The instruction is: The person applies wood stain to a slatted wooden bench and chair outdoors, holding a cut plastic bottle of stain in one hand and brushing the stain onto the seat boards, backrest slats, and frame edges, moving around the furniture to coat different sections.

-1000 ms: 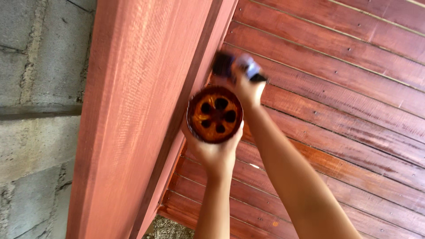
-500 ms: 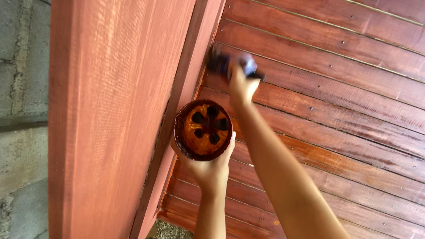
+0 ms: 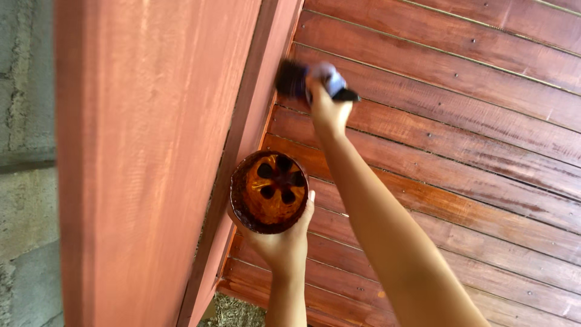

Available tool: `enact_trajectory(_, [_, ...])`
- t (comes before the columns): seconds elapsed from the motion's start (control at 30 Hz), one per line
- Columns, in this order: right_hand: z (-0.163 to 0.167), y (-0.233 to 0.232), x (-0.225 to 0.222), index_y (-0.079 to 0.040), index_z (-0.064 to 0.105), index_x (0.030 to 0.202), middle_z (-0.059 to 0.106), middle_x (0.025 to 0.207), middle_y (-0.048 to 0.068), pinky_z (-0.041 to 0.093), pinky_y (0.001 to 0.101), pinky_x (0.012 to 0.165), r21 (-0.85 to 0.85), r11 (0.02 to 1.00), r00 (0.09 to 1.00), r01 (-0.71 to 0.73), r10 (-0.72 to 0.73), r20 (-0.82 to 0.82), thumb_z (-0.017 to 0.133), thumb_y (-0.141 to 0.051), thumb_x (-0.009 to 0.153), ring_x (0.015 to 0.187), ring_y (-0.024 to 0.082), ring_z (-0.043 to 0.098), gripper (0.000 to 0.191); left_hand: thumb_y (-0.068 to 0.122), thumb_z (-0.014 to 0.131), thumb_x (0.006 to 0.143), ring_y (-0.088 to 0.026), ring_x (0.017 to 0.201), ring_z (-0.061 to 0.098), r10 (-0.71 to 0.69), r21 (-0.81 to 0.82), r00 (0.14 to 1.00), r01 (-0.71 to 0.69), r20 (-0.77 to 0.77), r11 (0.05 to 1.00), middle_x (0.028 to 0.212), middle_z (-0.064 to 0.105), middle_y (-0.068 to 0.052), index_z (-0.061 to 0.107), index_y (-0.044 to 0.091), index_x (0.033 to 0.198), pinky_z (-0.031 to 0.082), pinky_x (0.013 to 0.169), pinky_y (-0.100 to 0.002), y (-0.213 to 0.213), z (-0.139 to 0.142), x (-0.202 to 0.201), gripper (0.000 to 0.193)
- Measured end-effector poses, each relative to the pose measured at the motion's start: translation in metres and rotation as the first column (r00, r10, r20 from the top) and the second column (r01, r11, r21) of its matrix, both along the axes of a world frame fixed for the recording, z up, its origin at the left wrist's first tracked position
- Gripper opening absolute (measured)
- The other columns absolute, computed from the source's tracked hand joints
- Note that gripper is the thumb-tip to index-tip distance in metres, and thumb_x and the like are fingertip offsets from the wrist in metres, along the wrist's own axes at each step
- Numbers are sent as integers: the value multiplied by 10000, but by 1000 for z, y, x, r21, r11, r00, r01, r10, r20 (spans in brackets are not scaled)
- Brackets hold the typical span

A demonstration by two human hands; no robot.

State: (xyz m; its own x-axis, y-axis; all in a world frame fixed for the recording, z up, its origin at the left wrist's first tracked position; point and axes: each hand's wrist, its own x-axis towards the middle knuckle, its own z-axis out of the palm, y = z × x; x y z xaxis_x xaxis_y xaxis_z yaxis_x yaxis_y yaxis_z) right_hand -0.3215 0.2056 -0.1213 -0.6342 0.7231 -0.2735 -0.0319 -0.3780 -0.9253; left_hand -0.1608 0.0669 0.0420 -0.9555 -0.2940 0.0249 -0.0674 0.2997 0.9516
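Two hands busy, right hand (image 3: 327,109) gripping brush (image 3: 293,79) (bristles pointing left, toward beam (image 3: 151,163)), left hand (image 3: 278,242) cupping container (image 3: 269,191).

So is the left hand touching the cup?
Touching. The head view shows the left hand cupping the stain cup from below, fingers wrapped on its rim.

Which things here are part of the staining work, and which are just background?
In use:
right hand with brush
left hand holding stain cup
plank wall
red beam

Background:
block wall
ground
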Motion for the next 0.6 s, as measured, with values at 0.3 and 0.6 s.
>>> enact_trajectory(0.3, [-6,16,0,-65,740,967,707,887,-25,536,262,707,6,999,992,33,-32,-121,765,-25,871,787,80,636,107,146,971,649,-245,1240,599,-16,-6,1000,16,10,1000,1365,563,-147,427,3,1404,544,1078,-380,-19,1,20,941])
enact_trajectory(0.6, [17,-75,87,-51,753,937,681,830,-51,507,251,688,127,984,992,-128,127,16,751,-24,862,754,58,591,80,136,971,648,-257,1264,585,30,-32,999,-29,13,999,1389,527,-160,413,4,1411,547,1109,-392,-58,3,53,954])
